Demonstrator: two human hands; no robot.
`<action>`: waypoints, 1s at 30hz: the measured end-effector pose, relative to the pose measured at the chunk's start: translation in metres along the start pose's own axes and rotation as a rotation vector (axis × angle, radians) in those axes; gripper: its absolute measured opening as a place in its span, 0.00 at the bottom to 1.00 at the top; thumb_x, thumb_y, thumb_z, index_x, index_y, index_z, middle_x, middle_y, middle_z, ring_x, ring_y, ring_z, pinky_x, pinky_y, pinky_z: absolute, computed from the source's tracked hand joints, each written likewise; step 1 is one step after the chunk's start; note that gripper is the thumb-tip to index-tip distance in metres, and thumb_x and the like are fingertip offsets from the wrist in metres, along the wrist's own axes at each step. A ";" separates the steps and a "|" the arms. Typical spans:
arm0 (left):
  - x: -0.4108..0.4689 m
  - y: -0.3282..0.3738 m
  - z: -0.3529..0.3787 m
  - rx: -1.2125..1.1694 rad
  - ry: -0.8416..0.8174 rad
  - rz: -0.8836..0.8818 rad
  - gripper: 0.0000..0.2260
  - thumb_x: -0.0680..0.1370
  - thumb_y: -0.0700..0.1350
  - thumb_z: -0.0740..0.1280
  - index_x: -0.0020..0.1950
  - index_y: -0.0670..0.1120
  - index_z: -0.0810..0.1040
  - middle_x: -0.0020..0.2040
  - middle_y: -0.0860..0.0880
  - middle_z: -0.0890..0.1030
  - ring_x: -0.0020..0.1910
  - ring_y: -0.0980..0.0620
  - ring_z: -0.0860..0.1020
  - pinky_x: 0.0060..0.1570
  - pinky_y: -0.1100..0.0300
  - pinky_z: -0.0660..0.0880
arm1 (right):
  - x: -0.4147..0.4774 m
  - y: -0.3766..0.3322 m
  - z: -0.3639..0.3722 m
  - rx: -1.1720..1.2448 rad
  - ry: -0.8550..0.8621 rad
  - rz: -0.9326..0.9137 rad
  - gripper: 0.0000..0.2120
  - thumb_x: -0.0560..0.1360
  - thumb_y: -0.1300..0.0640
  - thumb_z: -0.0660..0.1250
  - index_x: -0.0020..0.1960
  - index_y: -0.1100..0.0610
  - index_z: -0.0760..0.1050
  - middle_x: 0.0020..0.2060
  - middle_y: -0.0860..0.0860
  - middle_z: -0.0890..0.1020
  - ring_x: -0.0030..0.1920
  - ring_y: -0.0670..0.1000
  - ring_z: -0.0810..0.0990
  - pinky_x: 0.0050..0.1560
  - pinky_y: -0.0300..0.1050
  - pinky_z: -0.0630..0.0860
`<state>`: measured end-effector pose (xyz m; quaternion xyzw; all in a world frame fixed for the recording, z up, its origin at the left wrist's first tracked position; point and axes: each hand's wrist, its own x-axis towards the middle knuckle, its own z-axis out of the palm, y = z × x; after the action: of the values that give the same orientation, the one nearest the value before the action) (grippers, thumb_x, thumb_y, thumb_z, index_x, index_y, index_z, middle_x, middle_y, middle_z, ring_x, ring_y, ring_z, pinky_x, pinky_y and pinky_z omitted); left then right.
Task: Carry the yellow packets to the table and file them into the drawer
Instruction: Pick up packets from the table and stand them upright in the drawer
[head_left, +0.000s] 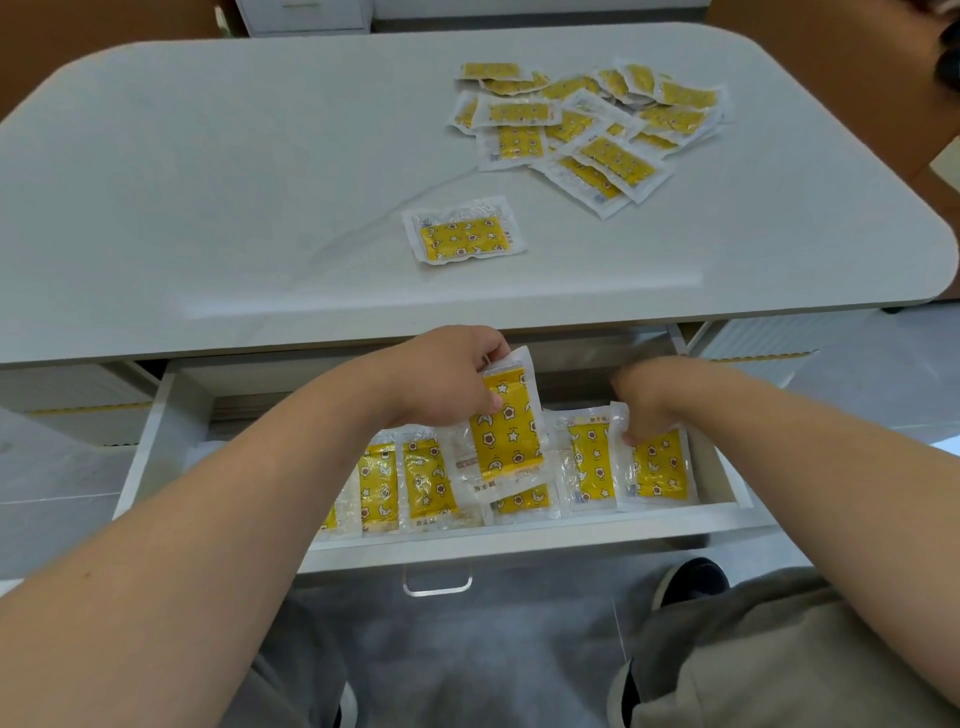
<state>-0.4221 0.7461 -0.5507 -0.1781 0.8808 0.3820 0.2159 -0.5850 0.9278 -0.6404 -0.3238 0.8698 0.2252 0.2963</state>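
My left hand (447, 371) grips a yellow star-patterned packet (506, 423) by its upper edge and holds it upright over the open white drawer (166, 441). Several packets (423, 480) stand in a row inside the drawer. My right hand (647, 397) reaches down into the drawer's right end, fingers curled onto the rightmost filed packets (660, 467). On the white table (208, 182) a single packet (464, 230) lies near the front, and a loose pile of several packets (592, 124) lies at the back right.
The drawer's metal handle (437, 582) juts toward me below its front panel. My knees and a dark shoe (691, 579) are under the drawer on the grey floor. White cabinets stand beyond the table's far edge.
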 end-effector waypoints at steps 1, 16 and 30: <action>0.001 0.000 0.000 -0.002 0.006 0.002 0.11 0.79 0.45 0.72 0.59 0.54 0.75 0.56 0.54 0.82 0.53 0.52 0.82 0.59 0.50 0.80 | 0.000 -0.001 0.000 -0.019 0.011 0.004 0.30 0.72 0.46 0.77 0.70 0.53 0.72 0.56 0.51 0.81 0.55 0.53 0.80 0.57 0.48 0.80; 0.011 0.001 0.001 -0.089 0.103 0.033 0.17 0.72 0.49 0.79 0.56 0.53 0.77 0.51 0.53 0.84 0.48 0.54 0.83 0.51 0.53 0.82 | -0.059 -0.015 -0.066 1.206 -0.255 -0.501 0.18 0.77 0.61 0.72 0.66 0.57 0.74 0.54 0.58 0.86 0.56 0.60 0.85 0.60 0.56 0.80; 0.014 -0.002 0.001 0.001 0.241 0.071 0.07 0.77 0.50 0.74 0.50 0.51 0.79 0.43 0.52 0.84 0.42 0.55 0.84 0.47 0.57 0.81 | -0.034 0.004 -0.037 0.735 -0.230 -0.185 0.15 0.76 0.69 0.72 0.58 0.56 0.74 0.51 0.58 0.84 0.46 0.58 0.88 0.40 0.51 0.85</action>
<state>-0.4326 0.7433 -0.5603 -0.1914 0.9063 0.3647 0.0948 -0.5805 0.9234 -0.5909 -0.2458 0.8208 -0.0942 0.5069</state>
